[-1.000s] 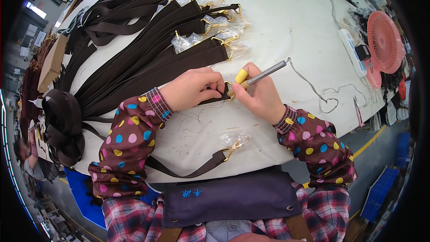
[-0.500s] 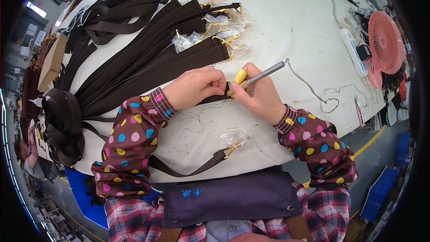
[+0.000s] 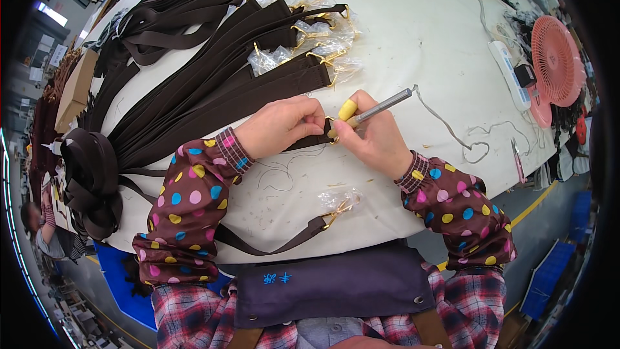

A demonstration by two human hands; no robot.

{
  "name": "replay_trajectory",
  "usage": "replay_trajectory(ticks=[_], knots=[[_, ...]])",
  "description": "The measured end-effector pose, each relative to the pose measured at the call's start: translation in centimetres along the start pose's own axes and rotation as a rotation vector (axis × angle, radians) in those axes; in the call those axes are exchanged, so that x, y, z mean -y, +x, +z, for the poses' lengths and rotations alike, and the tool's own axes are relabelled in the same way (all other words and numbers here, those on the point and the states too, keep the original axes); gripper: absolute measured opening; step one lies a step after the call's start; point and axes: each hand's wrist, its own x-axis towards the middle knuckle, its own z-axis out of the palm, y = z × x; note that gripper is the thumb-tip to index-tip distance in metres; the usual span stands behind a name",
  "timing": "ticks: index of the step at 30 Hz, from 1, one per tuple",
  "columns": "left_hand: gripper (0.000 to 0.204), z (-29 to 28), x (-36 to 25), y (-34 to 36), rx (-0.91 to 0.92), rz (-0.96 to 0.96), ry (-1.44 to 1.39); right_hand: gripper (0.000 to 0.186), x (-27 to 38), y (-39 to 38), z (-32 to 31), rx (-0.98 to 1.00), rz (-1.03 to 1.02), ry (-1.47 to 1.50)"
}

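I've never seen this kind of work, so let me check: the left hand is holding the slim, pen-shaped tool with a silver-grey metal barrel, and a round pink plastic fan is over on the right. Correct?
Not quite: the head view shows the right hand holding the slim, pen-shaped tool with a silver-grey metal barrel. The round pink plastic fan is indeed on the right.
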Motion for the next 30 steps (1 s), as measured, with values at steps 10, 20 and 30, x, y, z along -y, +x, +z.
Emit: replay_trajectory(ticks=[10,20,30], knots=[[0.007,0.22,-0.29,-0.25,-0.049,-0.038,-0.063,0.018,-0.50,0.15,0.25,-0.079,-0.090,0.040],[0.008,0.13,-0.38,-0.17,-0.033,-0.065,-0.077,0.019,-0.39,0.06,0.29,-0.045,-0.044,0.069],[0.009,-0.29,-0.50,-0.22,-0.024,-0.337,-0.346,0.017,0.07,0.90,0.19,-0.035,0.006,0.007]])
